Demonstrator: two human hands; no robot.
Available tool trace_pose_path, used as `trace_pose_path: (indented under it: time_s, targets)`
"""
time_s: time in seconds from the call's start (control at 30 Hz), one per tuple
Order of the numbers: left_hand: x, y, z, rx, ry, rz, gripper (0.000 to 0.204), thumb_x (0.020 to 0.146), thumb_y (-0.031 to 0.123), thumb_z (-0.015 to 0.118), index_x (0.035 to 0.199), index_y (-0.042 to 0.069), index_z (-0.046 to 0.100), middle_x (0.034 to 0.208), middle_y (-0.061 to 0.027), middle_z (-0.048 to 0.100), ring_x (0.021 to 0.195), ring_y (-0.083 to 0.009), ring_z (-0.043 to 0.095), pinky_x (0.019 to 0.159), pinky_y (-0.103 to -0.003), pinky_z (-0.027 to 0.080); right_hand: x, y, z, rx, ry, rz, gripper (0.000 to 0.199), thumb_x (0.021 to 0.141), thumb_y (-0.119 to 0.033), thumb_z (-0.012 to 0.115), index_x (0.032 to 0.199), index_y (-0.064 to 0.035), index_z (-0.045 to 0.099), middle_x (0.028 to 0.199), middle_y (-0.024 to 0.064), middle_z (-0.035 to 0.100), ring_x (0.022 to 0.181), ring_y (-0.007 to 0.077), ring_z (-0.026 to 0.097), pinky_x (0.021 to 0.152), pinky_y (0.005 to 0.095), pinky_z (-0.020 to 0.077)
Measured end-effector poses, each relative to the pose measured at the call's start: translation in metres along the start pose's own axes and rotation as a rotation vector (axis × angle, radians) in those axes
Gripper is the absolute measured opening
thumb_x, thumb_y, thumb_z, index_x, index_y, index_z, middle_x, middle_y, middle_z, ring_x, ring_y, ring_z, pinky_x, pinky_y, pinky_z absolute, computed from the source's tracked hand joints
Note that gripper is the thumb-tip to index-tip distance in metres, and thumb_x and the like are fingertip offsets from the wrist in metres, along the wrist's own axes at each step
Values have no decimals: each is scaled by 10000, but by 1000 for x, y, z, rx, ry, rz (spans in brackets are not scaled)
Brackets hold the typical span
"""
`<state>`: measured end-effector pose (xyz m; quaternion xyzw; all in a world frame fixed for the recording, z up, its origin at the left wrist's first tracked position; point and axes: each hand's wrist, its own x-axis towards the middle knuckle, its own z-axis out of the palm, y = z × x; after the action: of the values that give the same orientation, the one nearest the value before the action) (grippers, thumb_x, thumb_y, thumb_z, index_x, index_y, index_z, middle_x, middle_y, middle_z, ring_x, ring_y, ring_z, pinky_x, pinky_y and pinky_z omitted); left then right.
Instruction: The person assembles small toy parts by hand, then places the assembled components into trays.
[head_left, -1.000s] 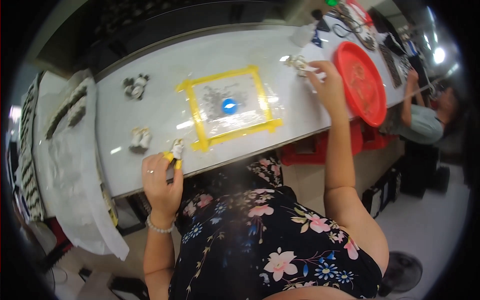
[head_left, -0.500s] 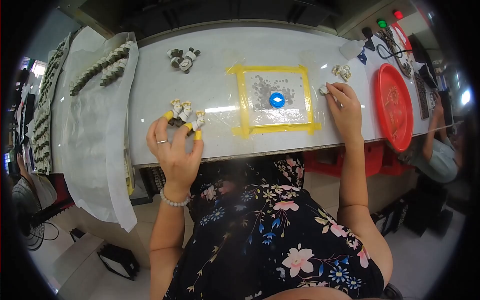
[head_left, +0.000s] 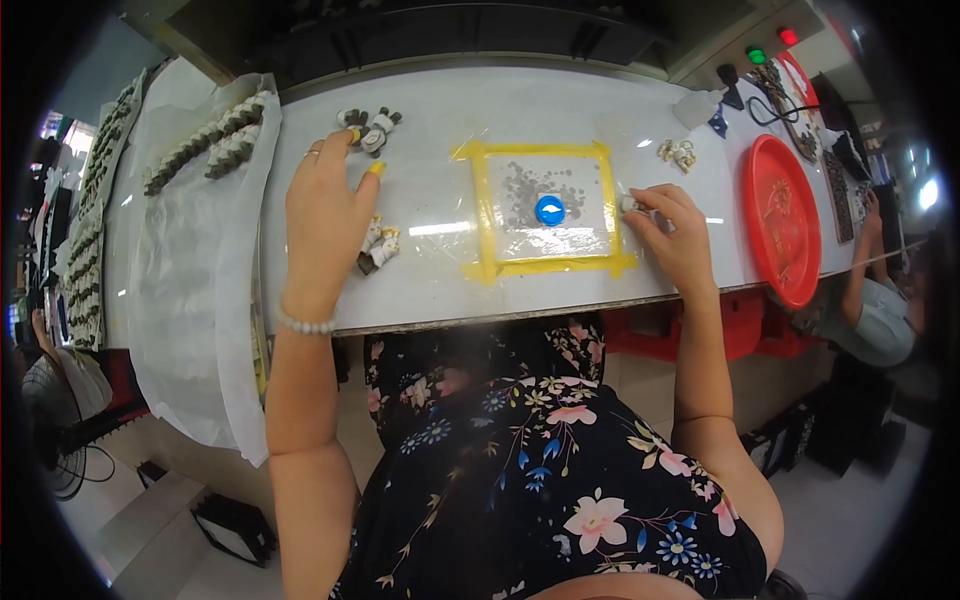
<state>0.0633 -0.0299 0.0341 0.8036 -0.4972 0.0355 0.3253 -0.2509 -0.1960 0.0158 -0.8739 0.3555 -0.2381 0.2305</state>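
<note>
**Two hands working small parts on a white desk**

Head view: long white desk [head_left: 450,270] with a yellow-taped clear square [head_left: 545,210], a blue cap [head_left: 549,210] at its centre among dark specks. Left hand [head_left: 325,215] lies flat, fingers spread, fingertips reaching a cluster of small grey-white parts [head_left: 368,128]; a second small cluster [head_left: 375,248] sits just beside its palm. Right hand [head_left: 675,235] rests at the square's right edge, fingers pinched shut on a small pale part [head_left: 632,205]. Red tray [head_left: 780,225] at right. White sheet [head_left: 190,250] with rows of parts at left.
</note>
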Motion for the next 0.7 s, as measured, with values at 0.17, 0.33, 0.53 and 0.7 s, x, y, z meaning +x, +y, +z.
trace_pose_path:
  time_s: [0.17,0.33,0.53,0.7]
  targets:
    - [21,-5,20,61,-178,-25,304,775,37,608,1066,-36,561,1006,-201,608,895,-385,576,780,-414,471,13,-25,3,44,-59,-102,228,747,-39,698,972,-6,676,880,94,610,789,198,590,685,273,464]
    - [0,6,29,167,-44,291,226,755,6,596,977,-21,558,986,-200,589,917,-341,561,762,-407,474,28,-48,16,73,-168,-311,225,733,-66,714,955,-34,690,831,88,604,784,229,580,690,296,482]
    - [-19,33,18,33,-312,261,285,739,-11,604,1018,-12,543,948,-171,553,916,-329,546,775,-396,470,38,-55,25,-68,-206,-424,171,715,-72,697,883,-39,694,800,82,592,763,241,569,686,333,478]
    - [-16,41,5,-55,-357,219,346,734,-14,608,1074,2,548,972,-164,541,911,-331,546,774,-394,473,41,-60,26,-160,-253,-434,156,718,-74,691,870,-40,693,789,84,588,757,250,564,693,345,474]
